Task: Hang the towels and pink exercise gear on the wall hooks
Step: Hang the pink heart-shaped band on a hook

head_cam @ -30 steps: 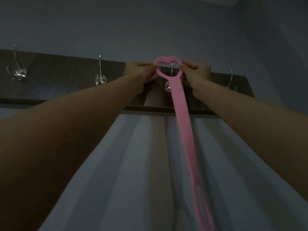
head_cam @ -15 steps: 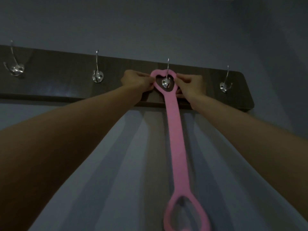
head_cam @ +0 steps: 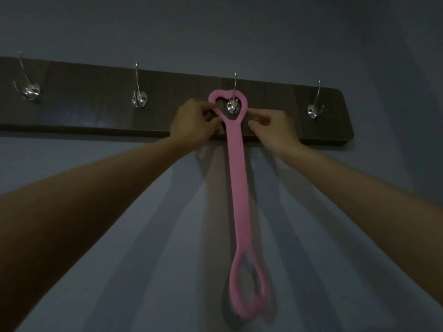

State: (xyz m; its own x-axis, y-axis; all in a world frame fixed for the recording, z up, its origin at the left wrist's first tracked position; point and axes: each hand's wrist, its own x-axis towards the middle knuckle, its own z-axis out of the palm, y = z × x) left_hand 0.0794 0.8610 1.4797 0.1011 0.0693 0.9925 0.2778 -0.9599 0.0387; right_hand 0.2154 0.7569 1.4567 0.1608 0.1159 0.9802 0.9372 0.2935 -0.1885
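I see the pink band (head_cam: 236, 178) looped over the third hook (head_cam: 233, 105), near the board's (head_cam: 96, 111) right end. My left hand (head_cam: 191, 123) pinches its loop; my right hand (head_cam: 275, 130) has let go beside it.

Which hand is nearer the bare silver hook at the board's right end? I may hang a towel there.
Right. The right hand sits just left of and below that hook; the left hand is beyond the pink band.

A dark wooden board (head_cam: 96, 97) is fixed flat on a blue-grey wall (head_cam: 215, 27) and runs across the view — its right end has rounded corners. Long soft shadows (head_cam: 153, 212) fall on the wall below the board.
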